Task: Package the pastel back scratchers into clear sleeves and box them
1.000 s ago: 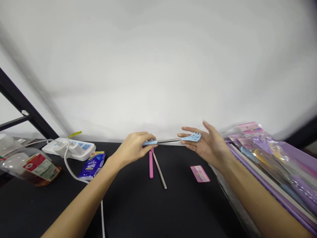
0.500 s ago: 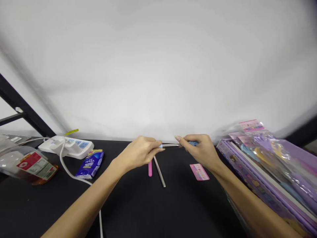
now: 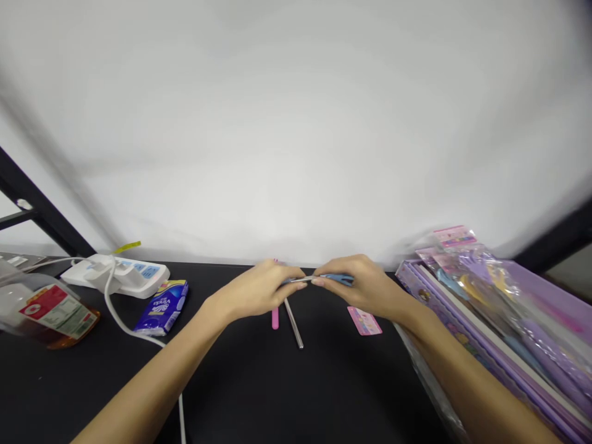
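Between my two hands lies a telescopic back scratcher (image 3: 337, 278) with a thin metal rod and a blue, hand-shaped end. My left hand (image 3: 259, 288) pinches its left end, where a bit of blue shows. The blue head is gripped by my right hand (image 3: 361, 282), thumb and fingers closed close to the rod. Only a short stretch of rod is visible between the fingertips. Beneath my left hand, partly hidden by it, a pink stick (image 3: 275, 318) and a silver metal rod (image 3: 294, 324) lie on the black table (image 3: 277, 394).
A pink printed card (image 3: 365, 320) lies near my right wrist. At right, a purple box (image 3: 416, 290) carries several bagged back scratchers (image 3: 490, 290). At left are a power strip (image 3: 152, 280) with a white cable, a blue tissue pack (image 3: 161, 307) and a labelled bottle (image 3: 58, 314). A white wall (image 3: 296, 135) stands behind.
My hands have come closer together, and the metal rod showing between them is much shorter. My right hand moved left. The view has shifted slightly.
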Demonstrator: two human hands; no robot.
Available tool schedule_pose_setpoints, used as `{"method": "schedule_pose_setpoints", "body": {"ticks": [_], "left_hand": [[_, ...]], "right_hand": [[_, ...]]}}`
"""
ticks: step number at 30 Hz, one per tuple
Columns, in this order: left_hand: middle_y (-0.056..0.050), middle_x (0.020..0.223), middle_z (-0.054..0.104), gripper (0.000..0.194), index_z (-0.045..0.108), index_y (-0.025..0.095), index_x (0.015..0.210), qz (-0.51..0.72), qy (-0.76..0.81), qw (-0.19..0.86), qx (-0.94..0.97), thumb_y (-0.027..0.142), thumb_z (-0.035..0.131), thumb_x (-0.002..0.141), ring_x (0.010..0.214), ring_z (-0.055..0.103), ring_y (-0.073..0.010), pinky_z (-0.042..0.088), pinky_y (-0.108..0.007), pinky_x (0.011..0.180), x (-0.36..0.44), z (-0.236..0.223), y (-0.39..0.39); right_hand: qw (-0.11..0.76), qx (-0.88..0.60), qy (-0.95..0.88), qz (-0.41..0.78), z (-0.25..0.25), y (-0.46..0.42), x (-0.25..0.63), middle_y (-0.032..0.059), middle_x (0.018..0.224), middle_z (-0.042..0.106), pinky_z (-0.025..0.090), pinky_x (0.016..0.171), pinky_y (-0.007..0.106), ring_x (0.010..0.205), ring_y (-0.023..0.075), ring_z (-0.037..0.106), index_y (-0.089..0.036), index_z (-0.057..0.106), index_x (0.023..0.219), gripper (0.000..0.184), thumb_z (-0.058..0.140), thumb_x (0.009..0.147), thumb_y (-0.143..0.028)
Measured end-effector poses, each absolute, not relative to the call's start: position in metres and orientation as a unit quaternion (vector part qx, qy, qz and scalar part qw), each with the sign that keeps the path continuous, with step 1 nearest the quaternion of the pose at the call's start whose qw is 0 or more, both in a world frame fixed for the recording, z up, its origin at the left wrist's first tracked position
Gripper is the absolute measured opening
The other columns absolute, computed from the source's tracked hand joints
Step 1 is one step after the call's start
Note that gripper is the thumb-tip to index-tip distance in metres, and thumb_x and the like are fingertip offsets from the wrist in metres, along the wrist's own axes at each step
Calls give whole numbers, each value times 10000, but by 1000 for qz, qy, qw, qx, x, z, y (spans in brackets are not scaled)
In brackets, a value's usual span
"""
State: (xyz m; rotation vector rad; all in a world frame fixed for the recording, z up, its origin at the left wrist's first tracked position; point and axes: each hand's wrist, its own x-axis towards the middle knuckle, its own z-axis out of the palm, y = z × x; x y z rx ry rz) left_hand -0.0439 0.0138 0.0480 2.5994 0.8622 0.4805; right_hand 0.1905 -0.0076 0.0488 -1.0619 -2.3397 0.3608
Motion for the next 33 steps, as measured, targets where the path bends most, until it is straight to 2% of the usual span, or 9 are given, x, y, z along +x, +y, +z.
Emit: {"method": "schedule_pose_setpoints", "body": {"ticks": [3, 6, 9, 14, 18, 21, 24, 28, 33], "left_hand": [[-34, 837, 672, 233, 671, 182, 991, 173, 317, 88, 928, 296, 469, 978, 735, 603, -155, 411, -250, 671, -40, 41, 15], [-54, 922, 695, 231, 666, 192, 1070, 182, 319, 43, 929, 277, 471, 979, 792, 642, -175, 440, -256, 696, -40, 36, 18], [-53, 943, 715, 217, 681, 196, 1059, 169, 315, 32, 933, 240, 490, 967, 804, 662, -173, 456, -252, 709, -58, 40, 27], [-50, 935, 721, 216, 699, 199, 1013, 179, 369, -7, 912, 295, 514, 954, 839, 666, -187, 465, -276, 744, -92, 52, 40], [-41, 922, 675, 249, 644, 219, 1127, 157, 339, -50, 926, 313, 471, 973, 756, 638, -174, 441, -274, 658, -65, 45, 27], [-39, 876, 660, 270, 631, 211, 1137, 151, 321, -58, 933, 321, 433, 990, 704, 623, -165, 418, -267, 614, -49, 38, 22], [-35, 780, 653, 250, 663, 186, 1030, 163, 344, -59, 923, 346, 483, 964, 670, 611, -163, 406, -267, 612, -67, 40, 31], [-44, 736, 648, 242, 685, 174, 892, 158, 407, -130, 890, 355, 525, 914, 660, 613, -179, 391, -282, 608, -90, 50, 37], [-34, 736, 671, 251, 668, 205, 970, 159, 377, -216, 887, 314, 444, 939, 677, 647, -195, 342, -290, 539, -61, 47, 24]], "right_hand": [[171, -419, -889, 65, 51, -13, 185, 52, 928, 729, 432, 770, 315, 864, 218, 644, -255, 712, 1074, 243, 503, 953, -278], [139, -459, -878, -3, 45, -17, 173, 85, 969, 714, 410, 749, 330, 866, 237, 643, -206, 654, 1149, 264, 471, 963, -244], [135, -483, -865, 18, 38, -11, 178, 68, 884, 700, 378, 676, 298, 768, 198, 631, -191, 637, 987, 278, 385, 1007, -305], [104, -541, -835, 6, 41, 1, 209, 46, 672, 629, 311, 607, 294, 628, 176, 562, -200, 547, 668, 470, 383, 977, -514], [121, -523, -844, -15, 38, -5, 190, 60, 751, 679, 287, 596, 300, 658, 185, 597, -201, 596, 763, 411, 381, 988, -468], [130, -529, -837, -40, 34, -8, 176, 47, 714, 685, 255, 569, 306, 632, 190, 610, -207, 607, 791, 401, 406, 968, -505], [108, -571, -811, -69, 35, -2, 190, 37, 631, 653, 231, 552, 300, 596, 189, 595, -209, 587, 706, 393, 467, 924, -513], [78, -651, -753, -59, 42, 5, 217, 29, 515, 566, 208, 534, 291, 536, 175, 537, -207, 504, 544, 491, 447, 901, -540], [109, -654, -747, -48, 40, 5, 209, 56, 502, 561, 199, 529, 294, 530, 183, 532, -204, 522, 510, 623, 351, 902, -657]]}}
